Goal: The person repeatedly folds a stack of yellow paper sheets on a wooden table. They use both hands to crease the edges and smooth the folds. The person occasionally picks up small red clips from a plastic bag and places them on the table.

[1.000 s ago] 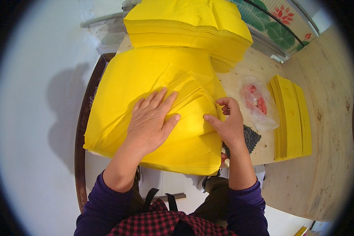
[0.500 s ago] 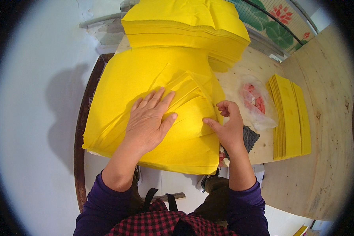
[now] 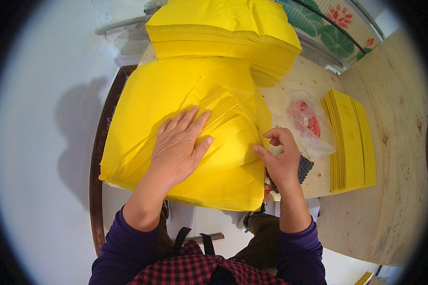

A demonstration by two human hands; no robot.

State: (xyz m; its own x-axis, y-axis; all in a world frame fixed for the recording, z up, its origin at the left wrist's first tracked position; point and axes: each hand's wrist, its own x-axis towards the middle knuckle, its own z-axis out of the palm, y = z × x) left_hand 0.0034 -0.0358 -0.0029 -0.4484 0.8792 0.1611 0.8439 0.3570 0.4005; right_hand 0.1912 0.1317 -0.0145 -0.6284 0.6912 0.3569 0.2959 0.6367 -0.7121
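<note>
A broad pile of yellow fabric sheets (image 3: 142, 99) lies in front of me, its top layers creased and fanned toward the right. Flat on these top layers rests my left hand (image 3: 178, 142), its fingers spread. At the pile's right edge is my right hand (image 3: 283, 152), with thumb and bent fingers apart and nothing visible between them. Whether its thumb tip touches the cloth I cannot tell. Under and beside my right wrist a dark grey zigzag-edged swatch (image 3: 305, 169) shows in part.
A second thick stack of yellow fabric (image 3: 223, 40) stands behind the pile. To the right, a clear plastic bag (image 3: 314, 130) with pinkish-red pieces lies on the wooden table (image 3: 280, 102). Folded yellow bundles (image 3: 349, 142) lean near an upright wooden panel (image 3: 390, 142). A white wall is at left.
My right hand has shifted slightly right, away from the creased sheets. My left hand stays flat in nearly the same place.
</note>
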